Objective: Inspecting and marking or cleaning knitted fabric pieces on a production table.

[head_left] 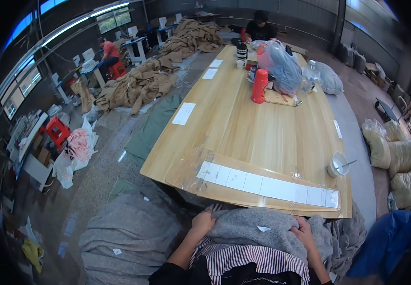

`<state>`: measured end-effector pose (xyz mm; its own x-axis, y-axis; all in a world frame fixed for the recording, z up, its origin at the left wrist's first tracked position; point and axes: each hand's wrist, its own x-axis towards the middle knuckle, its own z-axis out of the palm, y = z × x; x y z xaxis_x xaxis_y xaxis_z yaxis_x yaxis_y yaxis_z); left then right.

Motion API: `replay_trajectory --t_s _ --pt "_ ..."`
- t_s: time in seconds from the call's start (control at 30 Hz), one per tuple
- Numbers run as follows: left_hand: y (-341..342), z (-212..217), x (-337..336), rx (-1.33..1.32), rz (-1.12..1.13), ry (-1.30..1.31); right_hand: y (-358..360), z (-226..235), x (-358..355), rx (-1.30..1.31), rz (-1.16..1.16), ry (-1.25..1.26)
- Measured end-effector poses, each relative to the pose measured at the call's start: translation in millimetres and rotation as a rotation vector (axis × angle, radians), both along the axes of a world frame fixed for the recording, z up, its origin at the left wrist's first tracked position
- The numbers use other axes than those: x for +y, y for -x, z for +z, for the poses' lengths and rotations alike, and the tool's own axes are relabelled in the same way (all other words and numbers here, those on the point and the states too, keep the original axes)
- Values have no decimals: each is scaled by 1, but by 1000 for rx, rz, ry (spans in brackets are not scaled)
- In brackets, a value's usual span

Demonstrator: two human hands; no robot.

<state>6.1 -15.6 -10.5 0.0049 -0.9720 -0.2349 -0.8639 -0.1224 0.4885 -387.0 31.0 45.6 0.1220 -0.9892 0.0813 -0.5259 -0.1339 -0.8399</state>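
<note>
A fuzzy grey knit garment (248, 228) is stretched between my two hands, just off the near edge of the wooden table (243, 133). My left hand (204, 222) is closed on its left end, next to a bit of striped cloth. At the other end, my right hand (302, 232) grips the fabric with bent fingers. A small white tag (264, 229) lies on top of the grey knit. Below it, a striped apron (243, 256) covers my front. Along the table's near edge runs a row of white paper labels (267, 186) on a taped board.
Grey garments (129, 237) are heaped at my left. A blue bag (386, 244) lies to the right. On the table stand a white cup (338, 165), a red bottle (259, 86) and a plastic bag (283, 66). One person (261, 31) sits beyond its far end.
</note>
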Motion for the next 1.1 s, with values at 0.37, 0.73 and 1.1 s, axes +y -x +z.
replay_trajectory --t_s 0.37,0.73,1.1 --pt "-33 73 0 1289 323 89 3 93 1 -959 -186 135" --pt "3 150 -2 2042 82 93 54 177 34 -657 -107 458" --pt "66 186 -7 1374 -611 -115 -22 167 -37 -614 553 -48"
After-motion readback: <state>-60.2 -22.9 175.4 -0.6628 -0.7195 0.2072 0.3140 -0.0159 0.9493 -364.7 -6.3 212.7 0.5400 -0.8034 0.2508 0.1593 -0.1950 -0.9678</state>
